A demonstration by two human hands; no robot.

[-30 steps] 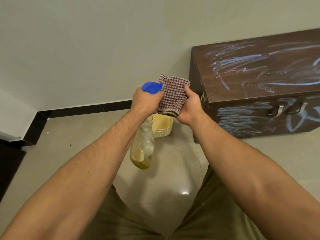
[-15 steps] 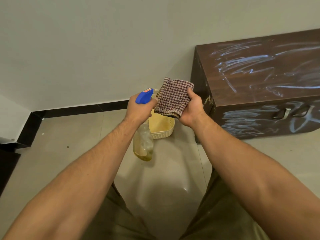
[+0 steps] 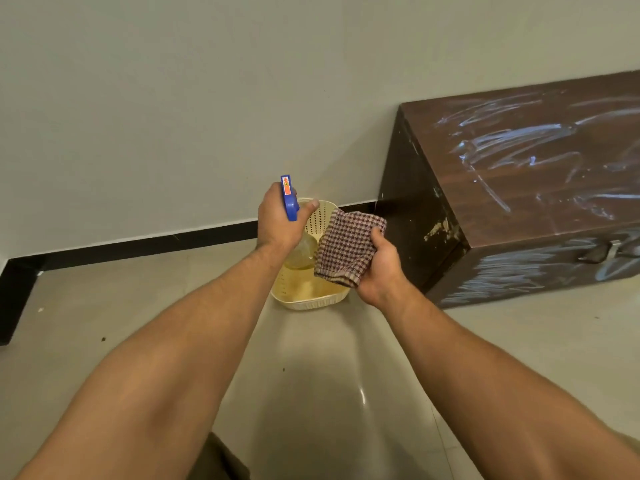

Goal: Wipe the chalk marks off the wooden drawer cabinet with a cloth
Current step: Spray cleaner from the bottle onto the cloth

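Note:
A dark wooden drawer cabinet stands on the floor at the right, with white chalk scribbles across its top and front. My right hand grips a folded brown-and-white checked cloth just left of the cabinet's corner. My left hand holds a clear spray bottle with a blue trigger head, hanging over a cream basket. The bottle's lower part holds a little yellowish liquid and is partly hidden by the cloth.
A cream perforated plastic basket sits on the tiled floor against the wall, under both hands. A black skirting strip runs along the pale wall. A dark step or ledge is at the far left.
Both hands have moved away from me and down over the basket. The bottle's blue head has turned upright, and the view has shifted so the cabinet sits further right.

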